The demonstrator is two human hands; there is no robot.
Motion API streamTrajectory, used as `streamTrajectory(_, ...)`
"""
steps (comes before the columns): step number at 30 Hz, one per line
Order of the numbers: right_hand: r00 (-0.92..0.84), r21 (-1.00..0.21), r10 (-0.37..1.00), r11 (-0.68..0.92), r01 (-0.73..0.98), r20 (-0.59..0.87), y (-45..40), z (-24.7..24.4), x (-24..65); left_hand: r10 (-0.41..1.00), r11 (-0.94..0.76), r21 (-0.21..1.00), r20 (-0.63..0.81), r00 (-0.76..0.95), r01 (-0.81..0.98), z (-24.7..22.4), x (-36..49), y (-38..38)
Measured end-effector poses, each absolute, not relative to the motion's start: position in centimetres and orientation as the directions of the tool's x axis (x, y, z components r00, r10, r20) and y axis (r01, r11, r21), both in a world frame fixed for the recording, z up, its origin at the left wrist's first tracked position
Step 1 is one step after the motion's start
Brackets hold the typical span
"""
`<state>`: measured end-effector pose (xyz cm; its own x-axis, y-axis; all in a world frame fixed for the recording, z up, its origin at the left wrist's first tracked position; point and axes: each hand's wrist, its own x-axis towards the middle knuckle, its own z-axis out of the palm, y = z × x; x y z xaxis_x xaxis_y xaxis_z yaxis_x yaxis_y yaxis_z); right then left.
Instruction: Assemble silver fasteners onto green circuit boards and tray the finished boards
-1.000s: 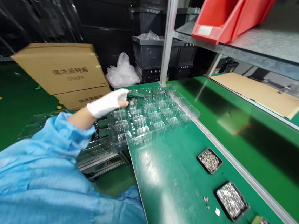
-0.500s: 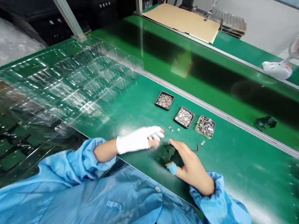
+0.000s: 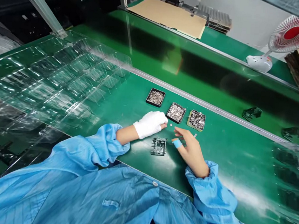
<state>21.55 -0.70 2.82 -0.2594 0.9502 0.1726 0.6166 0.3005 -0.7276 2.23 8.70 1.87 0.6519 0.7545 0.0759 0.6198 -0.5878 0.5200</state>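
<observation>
1. The part, a dark frame, lies on the desk between the two hands, below the left fingers and to the left of the right thumb. Neither hand grips it.

2. The left hand, in a white glove, is half closed, its fingertips low beside a loose bit. They are too small in view to tell whether a bit is pinched there.

3. The right hand, with blue tape on the thumb, is open and holds nothing; thumb and fingers stand apart, turned toward the part.

4. Three small trays of metal pieces sit in a row beyond the hands: the left tray, the middle tray and the right tray. The middle one is close to the left fingers, so a careless knuckle could tip it or mix its pieces.

5. Another loose bit lies by the right hand. Bits this small could be flicked away or lost under a palm, and one caught beneath the part might scratch it or make it rock.

6. The part is near the front edge, so a dragging blue sleeve could pull it off.

7. At the left end, the clear blister looks light; an elbow could shift it.
</observation>
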Motion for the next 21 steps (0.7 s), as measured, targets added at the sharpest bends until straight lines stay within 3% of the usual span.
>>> streamTrajectory(2, -0.159, -0.865, 0.975, 0.214, 0.454, 0.158, -0.8, 2.7, 20.8, 0.826, -0.356, 0.836, 0.073, 0.559, 0.417, 3.1, 1.4, 7.4)
streamTrajectory(4, -0.116, -0.964, 0.987, 0.135, 0.227, 0.111, -1.1, 2.9, 19.6, 0.835, -0.083, 0.987, -0.007, 0.550, 0.138, 4.0, 0.9, 5.6)
streamTrajectory(6, -0.129, -0.996, 0.990, 0.069, 0.051, 0.062, -1.3, 3.1, 18.4, 0.801, 0.134, 0.990, -0.090, 0.592, -0.032, 4.4, 0.8, 3.9)
streamTrajectory(9, -0.142, -0.999, 0.990, 0.012, -0.039, 0.017, -1.5, 3.4, 17.4, 0.779, 0.260, 0.959, -0.140, 0.612, -0.112, 4.2, 0.9, 2.3)
streamTrajectory(15, -0.170, -0.996, 0.983, 0.077, 0.038, 0.069, -1.8, 3.5, 17.5, 0.776, 0.176, 0.980, -0.083, 0.625, -0.089, 3.9, 0.7, 1.9)
streamTrajectory(18, -0.246, -0.975, 0.962, 0.161, 0.156, 0.120, -2.0, 3.7, 18.1, 0.818, -0.018, 0.997, -0.032, 0.574, 0.081, 3.8, -0.1, 1.6)
streamTrajectory(21, -0.226, -0.897, 0.953, 0.272, 0.348, 0.201, -2.0, 4.0, 19.1, 0.895, -0.291, 0.914, 0.155, 0.419, 0.284, 3.0, -1.2, 0.8)
